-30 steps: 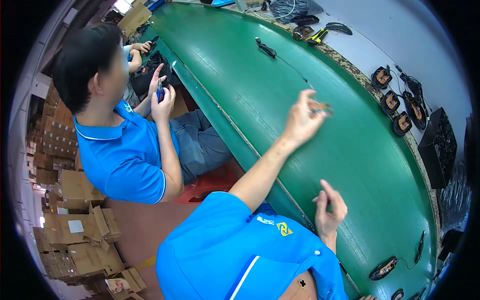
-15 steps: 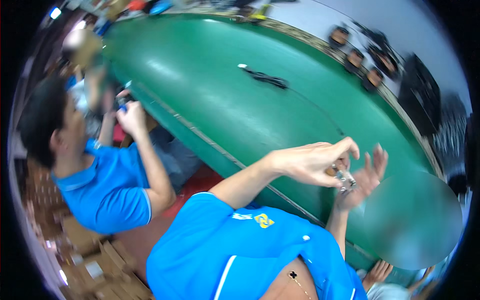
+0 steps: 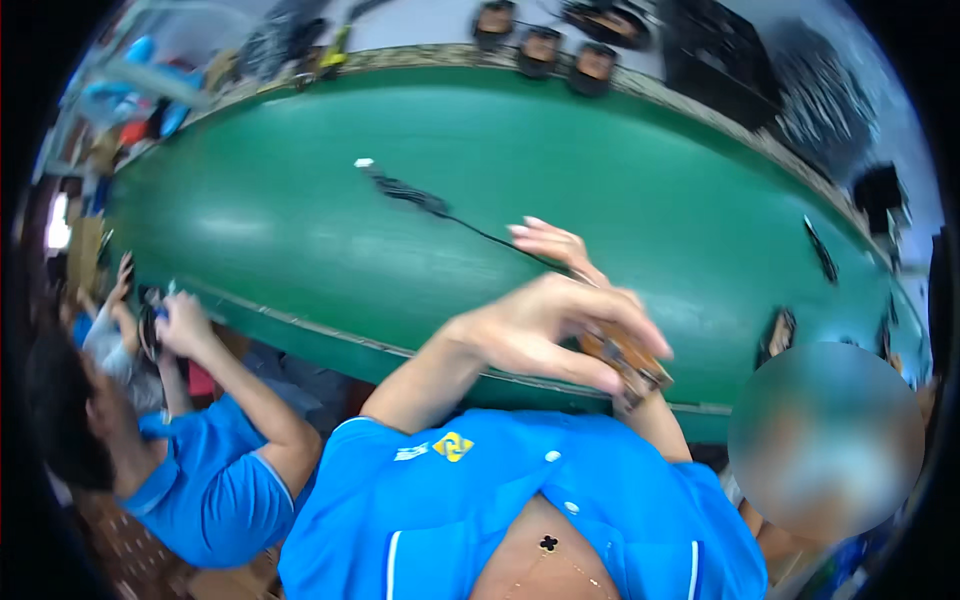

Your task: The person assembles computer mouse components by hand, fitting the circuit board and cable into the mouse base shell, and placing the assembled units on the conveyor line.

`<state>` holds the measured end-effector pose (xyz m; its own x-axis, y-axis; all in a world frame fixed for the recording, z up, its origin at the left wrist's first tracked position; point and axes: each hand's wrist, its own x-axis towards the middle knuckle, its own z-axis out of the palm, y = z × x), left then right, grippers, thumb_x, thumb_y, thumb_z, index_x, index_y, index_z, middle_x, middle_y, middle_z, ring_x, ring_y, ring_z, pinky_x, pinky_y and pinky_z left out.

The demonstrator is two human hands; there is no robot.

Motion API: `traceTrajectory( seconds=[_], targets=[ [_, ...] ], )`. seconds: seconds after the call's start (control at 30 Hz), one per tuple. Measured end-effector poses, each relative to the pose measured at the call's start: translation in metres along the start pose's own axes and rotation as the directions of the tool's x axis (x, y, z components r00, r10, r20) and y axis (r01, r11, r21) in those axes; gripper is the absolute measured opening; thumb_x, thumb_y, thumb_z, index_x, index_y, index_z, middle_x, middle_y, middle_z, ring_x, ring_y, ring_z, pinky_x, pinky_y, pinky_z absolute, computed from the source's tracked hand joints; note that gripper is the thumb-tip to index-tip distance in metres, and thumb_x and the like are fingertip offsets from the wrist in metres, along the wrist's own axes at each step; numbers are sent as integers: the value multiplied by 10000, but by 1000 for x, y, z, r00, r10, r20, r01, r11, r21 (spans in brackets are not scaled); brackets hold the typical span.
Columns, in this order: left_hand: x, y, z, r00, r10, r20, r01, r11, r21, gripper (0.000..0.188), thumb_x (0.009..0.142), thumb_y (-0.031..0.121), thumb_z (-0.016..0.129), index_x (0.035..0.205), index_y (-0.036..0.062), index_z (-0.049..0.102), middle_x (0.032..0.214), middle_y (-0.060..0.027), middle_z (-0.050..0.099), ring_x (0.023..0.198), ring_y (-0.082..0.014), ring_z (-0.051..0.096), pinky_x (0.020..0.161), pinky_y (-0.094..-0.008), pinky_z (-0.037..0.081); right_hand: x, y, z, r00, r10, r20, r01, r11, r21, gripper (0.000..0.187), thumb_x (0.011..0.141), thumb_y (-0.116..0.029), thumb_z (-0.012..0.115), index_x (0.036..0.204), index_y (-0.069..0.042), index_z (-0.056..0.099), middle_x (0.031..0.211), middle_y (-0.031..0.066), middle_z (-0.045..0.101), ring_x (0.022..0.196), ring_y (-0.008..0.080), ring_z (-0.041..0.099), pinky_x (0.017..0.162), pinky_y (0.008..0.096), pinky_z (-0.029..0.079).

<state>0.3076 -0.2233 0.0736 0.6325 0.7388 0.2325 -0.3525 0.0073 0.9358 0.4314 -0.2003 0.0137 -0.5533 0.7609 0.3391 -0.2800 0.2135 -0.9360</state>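
Observation:
My left hand (image 3: 545, 325) is closed around a small brown part (image 3: 610, 350) with a shiny, metallic-looking end. Its fingers and thumb grip the part from both sides, just above my right forearm. Beyond it, my right hand (image 3: 560, 250) reaches over the table with its visible fingers stretched out; the rest is hidden behind my left hand. A black cable (image 3: 410, 196), bundled in its middle and with a white plug, lies on the green table. Its thin end runs up to my right hand; whether the fingers touch it, I cannot tell.
Several black-and-tan rounded pieces (image 3: 540, 52) line the far edge of the green table (image 3: 300, 240). A black box (image 3: 715, 60) and a clear bag of dark items (image 3: 825, 95) stand at the far right. A co-worker in blue (image 3: 210, 480) sits at left, handling something dark.
The view has swung round to the right. My right hand, earlier spread palm-up beside the brown part, now reaches past my left hand to the cable's end. My left hand keeps the part.

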Motion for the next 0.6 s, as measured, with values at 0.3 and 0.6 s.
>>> traceTrajectory(
  seconds=[0.3,0.6],
  targets=[
    [7,5,46,983,176,52,-135,886,-444,389,822,-18,743,1201,14,661,1092,-107,704,860,-191,675,769,-294,565,-77,-32,-64,736,-94,-670,-28,985,-168,132,949,-174,593,1009,-61,624,999,127,665,1015,247,644,897,379,508],
    [9,-51,-10,974,73,-213,-212,618,-757,360,844,-60,700,1188,21,631,1044,-130,700,821,-172,673,726,-273,562,-67,-52,-44,732,-389,-559,-177,684,-708,136,954,-28,634,1084,-18,673,904,50,636,732,122,528,641,257,434]
  ],
)
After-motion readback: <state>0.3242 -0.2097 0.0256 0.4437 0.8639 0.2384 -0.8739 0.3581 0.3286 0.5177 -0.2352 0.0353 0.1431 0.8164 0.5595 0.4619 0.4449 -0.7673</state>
